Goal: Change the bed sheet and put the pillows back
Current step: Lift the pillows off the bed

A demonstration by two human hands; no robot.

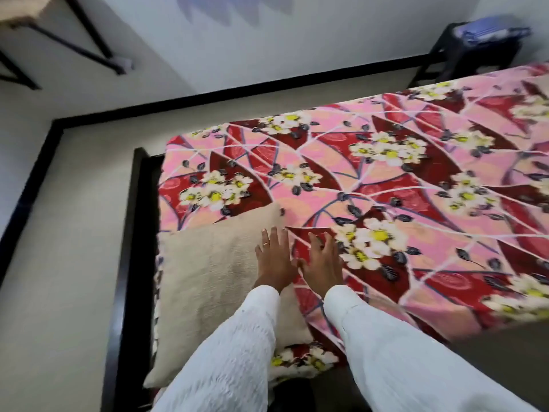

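Note:
A pink and dark red bed sheet (386, 179) with white and yellow flowers is spread over the bed. A beige pillow (208, 281) lies flat at the bed's left end, beside the black bed frame (133, 233). My left hand (274, 260) rests with straight fingers on the pillow's right edge. My right hand (322, 263) lies beside it on the sheet, fingers spread and relaxed. Both arms wear white sleeves. Neither hand holds anything.
A white wall with a black skirting line runs behind and left of the bed. A dark stand (472, 52) with a blue item on top sits at the far right corner. A wall shelf with black brackets (59, 40) is at the upper left.

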